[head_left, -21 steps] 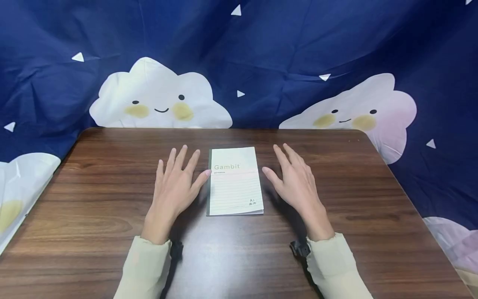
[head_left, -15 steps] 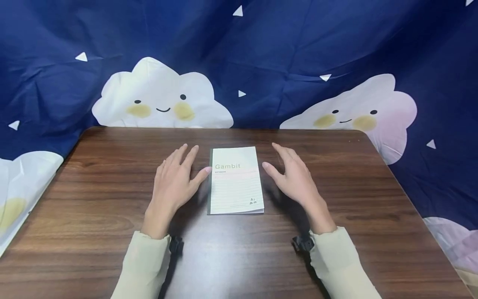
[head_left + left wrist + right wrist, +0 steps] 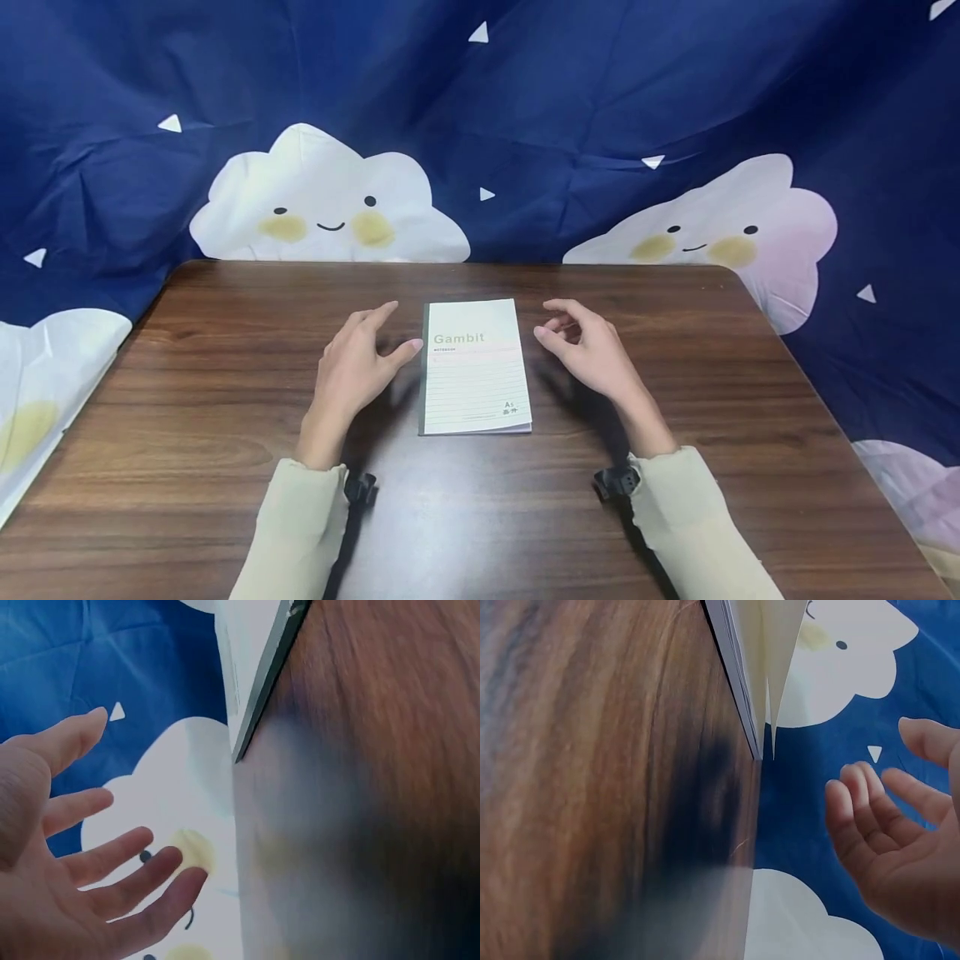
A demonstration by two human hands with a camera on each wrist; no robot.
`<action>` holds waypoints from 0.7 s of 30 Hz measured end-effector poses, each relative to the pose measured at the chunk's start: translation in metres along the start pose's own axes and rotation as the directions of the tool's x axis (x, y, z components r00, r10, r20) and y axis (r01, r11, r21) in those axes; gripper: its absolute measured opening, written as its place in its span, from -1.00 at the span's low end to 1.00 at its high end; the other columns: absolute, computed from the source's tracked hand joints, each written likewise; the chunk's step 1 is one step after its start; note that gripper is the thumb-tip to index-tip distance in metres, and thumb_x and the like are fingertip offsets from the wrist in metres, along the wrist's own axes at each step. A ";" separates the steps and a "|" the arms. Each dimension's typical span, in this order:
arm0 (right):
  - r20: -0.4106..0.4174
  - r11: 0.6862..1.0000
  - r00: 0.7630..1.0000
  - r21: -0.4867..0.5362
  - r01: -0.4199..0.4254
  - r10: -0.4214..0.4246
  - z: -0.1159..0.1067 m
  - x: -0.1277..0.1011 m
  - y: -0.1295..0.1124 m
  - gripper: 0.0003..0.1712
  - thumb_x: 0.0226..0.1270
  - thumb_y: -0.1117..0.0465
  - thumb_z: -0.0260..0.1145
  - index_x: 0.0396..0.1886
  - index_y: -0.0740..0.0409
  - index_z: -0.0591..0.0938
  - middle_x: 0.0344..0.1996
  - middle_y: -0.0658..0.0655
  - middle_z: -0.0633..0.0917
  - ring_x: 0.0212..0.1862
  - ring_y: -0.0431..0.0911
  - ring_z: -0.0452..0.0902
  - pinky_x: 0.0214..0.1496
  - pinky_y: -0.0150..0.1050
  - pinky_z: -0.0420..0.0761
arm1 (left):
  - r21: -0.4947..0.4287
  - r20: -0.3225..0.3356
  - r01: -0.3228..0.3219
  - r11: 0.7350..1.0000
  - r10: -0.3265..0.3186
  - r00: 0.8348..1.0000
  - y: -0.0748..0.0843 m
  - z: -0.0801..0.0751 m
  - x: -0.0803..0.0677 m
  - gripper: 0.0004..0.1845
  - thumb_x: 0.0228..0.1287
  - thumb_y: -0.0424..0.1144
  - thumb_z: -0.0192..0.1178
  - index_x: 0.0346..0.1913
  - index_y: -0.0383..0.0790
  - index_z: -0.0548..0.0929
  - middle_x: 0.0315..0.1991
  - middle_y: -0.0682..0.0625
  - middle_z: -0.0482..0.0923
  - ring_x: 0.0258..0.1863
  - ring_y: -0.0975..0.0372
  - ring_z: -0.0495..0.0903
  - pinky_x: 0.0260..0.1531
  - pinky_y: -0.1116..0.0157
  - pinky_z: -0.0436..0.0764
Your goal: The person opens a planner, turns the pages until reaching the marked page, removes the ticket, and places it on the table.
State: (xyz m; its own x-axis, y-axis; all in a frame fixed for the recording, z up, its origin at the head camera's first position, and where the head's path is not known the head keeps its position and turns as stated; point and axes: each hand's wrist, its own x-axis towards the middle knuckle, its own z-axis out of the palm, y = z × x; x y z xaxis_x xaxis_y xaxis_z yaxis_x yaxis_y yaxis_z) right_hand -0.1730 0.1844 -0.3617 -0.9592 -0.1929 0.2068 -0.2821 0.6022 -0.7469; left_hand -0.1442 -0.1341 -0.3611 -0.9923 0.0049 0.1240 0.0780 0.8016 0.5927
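Observation:
A closed notebook (image 3: 477, 385) with a pale cover printed "Gambit" and a dark spine lies flat on the wooden table. My left hand (image 3: 352, 372) hovers beside its spine, thumb tip close to the edge, fingers spread and slightly bent. In the left wrist view the palm (image 3: 37, 900) holds nothing, and the dark spine (image 3: 271, 682) runs along the table. To the right of the notebook, my right hand (image 3: 596, 354) is raised with loosely curled fingers and nothing in it. The right wrist view shows the cover (image 3: 784, 652) lifted slightly from the pages (image 3: 739, 667).
The brown wooden table (image 3: 225, 417) extends around the notebook on all sides. Behind its far edge hangs a dark blue curtain (image 3: 525, 100) with smiling clouds. A small black wrist device (image 3: 617, 482) sits at the right cuff, another one (image 3: 362, 487) at the left.
Both hands' fingers have gone from spread and straight to more bent, the right hand's most of all. The notebook stays in place on the table.

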 end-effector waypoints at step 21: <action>0.165 0.979 0.973 0.104 -0.178 0.160 0.025 0.015 0.014 -0.61 0.38 0.14 0.41 0.03 0.36 0.68 -0.29 0.24 0.78 -0.39 0.01 0.73 -0.38 -0.18 0.74 | -0.596 0.259 0.252 0.763 -0.115 0.959 -0.020 0.025 0.018 -0.32 0.28 -0.45 0.34 0.45 -0.29 0.41 0.18 -0.36 0.47 -0.11 -0.01 0.67 -0.28 0.13 0.75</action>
State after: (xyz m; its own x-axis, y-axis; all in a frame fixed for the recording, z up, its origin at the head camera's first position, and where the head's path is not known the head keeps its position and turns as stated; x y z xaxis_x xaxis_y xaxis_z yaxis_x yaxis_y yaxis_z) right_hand -0.1905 0.1707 -0.3845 -0.9754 -0.2194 -0.0223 -0.1032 0.5434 -0.8331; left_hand -0.1664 -0.1348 -0.3910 -0.9856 0.0673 -0.1550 -0.1330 0.2564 0.9574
